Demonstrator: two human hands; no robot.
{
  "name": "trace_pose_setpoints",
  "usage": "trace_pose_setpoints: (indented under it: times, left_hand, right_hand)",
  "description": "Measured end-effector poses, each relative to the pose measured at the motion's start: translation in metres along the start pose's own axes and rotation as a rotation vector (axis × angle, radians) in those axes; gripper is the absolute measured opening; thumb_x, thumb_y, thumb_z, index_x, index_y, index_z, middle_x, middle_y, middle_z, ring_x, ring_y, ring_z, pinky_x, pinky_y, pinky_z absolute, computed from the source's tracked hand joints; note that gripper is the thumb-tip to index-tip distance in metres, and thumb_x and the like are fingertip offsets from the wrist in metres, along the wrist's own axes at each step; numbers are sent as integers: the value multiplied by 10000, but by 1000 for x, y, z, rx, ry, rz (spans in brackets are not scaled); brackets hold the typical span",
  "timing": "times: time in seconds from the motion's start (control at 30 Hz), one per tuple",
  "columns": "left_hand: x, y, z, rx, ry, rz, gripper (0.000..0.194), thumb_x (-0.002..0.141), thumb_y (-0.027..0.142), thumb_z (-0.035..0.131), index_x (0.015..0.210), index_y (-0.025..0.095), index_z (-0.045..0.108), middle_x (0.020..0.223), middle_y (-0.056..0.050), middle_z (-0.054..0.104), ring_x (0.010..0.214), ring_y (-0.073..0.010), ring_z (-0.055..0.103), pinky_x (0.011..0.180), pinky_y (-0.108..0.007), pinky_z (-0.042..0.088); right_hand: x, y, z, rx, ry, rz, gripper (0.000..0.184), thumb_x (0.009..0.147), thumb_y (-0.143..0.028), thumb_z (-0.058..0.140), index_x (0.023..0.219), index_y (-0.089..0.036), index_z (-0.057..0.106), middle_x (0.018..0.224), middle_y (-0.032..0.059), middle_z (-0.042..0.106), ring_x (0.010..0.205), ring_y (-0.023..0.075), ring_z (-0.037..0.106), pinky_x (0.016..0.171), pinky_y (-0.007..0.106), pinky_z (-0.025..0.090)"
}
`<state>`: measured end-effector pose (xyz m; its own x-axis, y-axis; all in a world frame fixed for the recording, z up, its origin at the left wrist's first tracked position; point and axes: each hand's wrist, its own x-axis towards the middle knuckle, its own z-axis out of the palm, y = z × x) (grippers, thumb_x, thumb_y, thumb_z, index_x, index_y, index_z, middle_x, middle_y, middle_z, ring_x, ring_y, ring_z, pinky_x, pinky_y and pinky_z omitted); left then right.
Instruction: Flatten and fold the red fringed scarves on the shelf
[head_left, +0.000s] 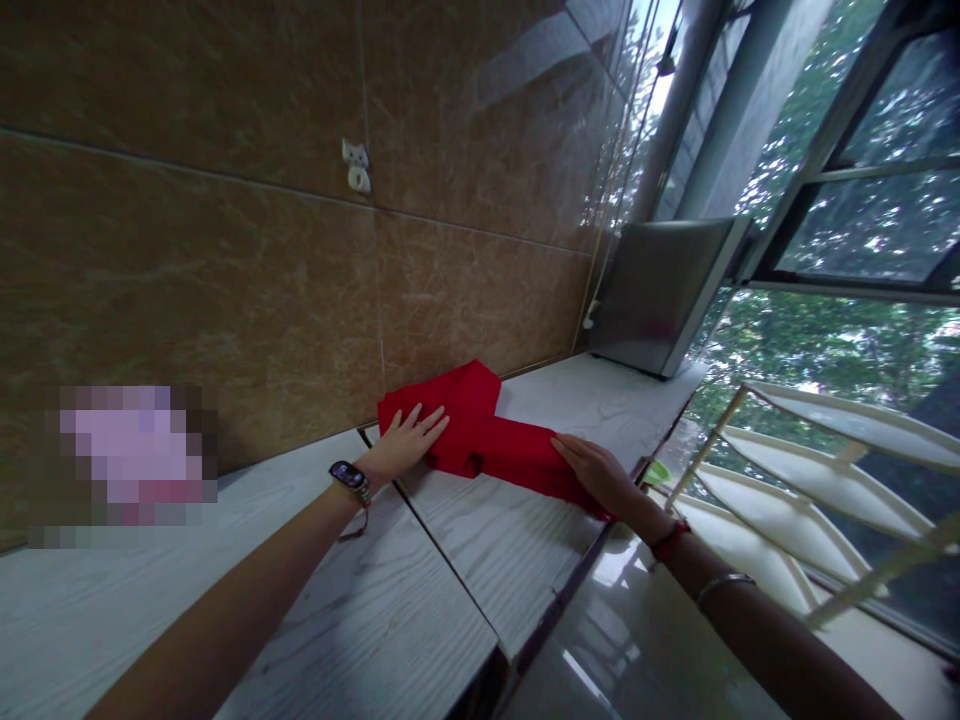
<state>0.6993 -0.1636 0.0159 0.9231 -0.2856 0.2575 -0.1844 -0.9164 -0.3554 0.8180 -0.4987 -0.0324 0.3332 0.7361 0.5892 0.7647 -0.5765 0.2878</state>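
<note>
A red cloth (487,445), folded into an angled shape with a long strip toward the right, lies on the white wood-grain cabinet top (442,540). Whether it is a garment I cannot tell. My left hand (409,440), with a watch on the wrist, rests flat on the cloth's left part, fingers spread. On the strip's right end, near the front edge of the top, my right hand (592,470) lies with its fingers stretched out. Part of the cloth under both palms is hidden.
Brown tiled wall (285,270) runs behind the top, with a small white cat-shaped piece (356,166) on it. A grey box-like appliance (664,295) stands at the far right end. Beyond the front edge is a cream tiered rack (802,500). A blurred pinkish patch (131,450) is at left.
</note>
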Motion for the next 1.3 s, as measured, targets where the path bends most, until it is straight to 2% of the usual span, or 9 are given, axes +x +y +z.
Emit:
trace_pose_setpoints:
  times: [0.1,0.23,0.4,0.53,0.7,0.8,0.97,1.13,1.3]
  left_hand:
    - [0,1,-3,6,32,-41,596,809,12,224,1368,204,297,1445,-64,238,1314,-298,192,984,-517,300]
    - [-4,9,-1,-40,-38,-60,664,749,31,331,1391,166,228,1463,-81,173,1322,-326,130,1003,-550,239]
    - [9,25,-28,-206,-124,14,806,742,271,520,1412,250,73,1480,-108,32,1323,-367,20,993,-597,165]
    - [43,47,-40,-243,41,192,533,869,472,334,1371,312,252,1475,-32,142,1337,-295,60,1036,-545,91]
    - [65,54,-11,-236,-78,31,498,846,539,348,1302,344,395,1435,-10,272,1303,-387,124,966,-657,101]
    - [64,45,-2,-268,-85,26,515,842,563,320,1311,357,375,1443,10,250,1299,-400,118,953,-666,125]
    - [66,31,-3,-309,-134,10,514,843,585,274,1291,367,403,1450,23,229,1298,-404,115,944,-677,109]
    - [64,20,3,-319,-173,42,523,825,607,300,1298,396,373,1462,37,187,1309,-393,72,943,-681,91]
    - [61,21,0,-316,-208,32,519,825,596,311,1300,396,369,1466,39,172,1306,-396,81,949,-672,100]
  right_hand:
    - [9,4,-10,10,20,22,400,833,-68,339,1162,-164,547,1161,112,586,1059,221,545,918,371,449]
    - [5,-10,4,119,-114,59,382,834,-74,324,1127,-136,562,1106,134,610,1041,223,557,904,372,453]
    - [-13,-8,16,348,-165,73,507,824,-162,399,1326,-119,343,1329,165,421,1242,235,366,1003,430,343]
    - [-23,0,8,417,-231,162,606,843,-370,447,1379,-186,234,1391,150,335,1287,251,284,1013,470,297]
    - [-40,9,-4,379,-365,238,558,845,-449,416,1319,-160,357,1344,172,393,1209,273,399,968,466,349]
    - [-34,25,-20,384,-339,228,407,844,-428,424,1120,-154,543,1151,163,551,1047,256,527,891,422,421]
    - [15,25,-25,417,-29,125,179,852,-265,409,889,-176,559,917,106,586,923,209,525,856,379,413]
    - [23,6,5,489,-218,16,123,755,-115,423,784,-186,519,793,51,561,751,161,501,726,302,436]
    - [-24,47,-7,464,-315,13,110,662,-106,463,721,-180,520,717,35,541,659,154,484,643,289,430]
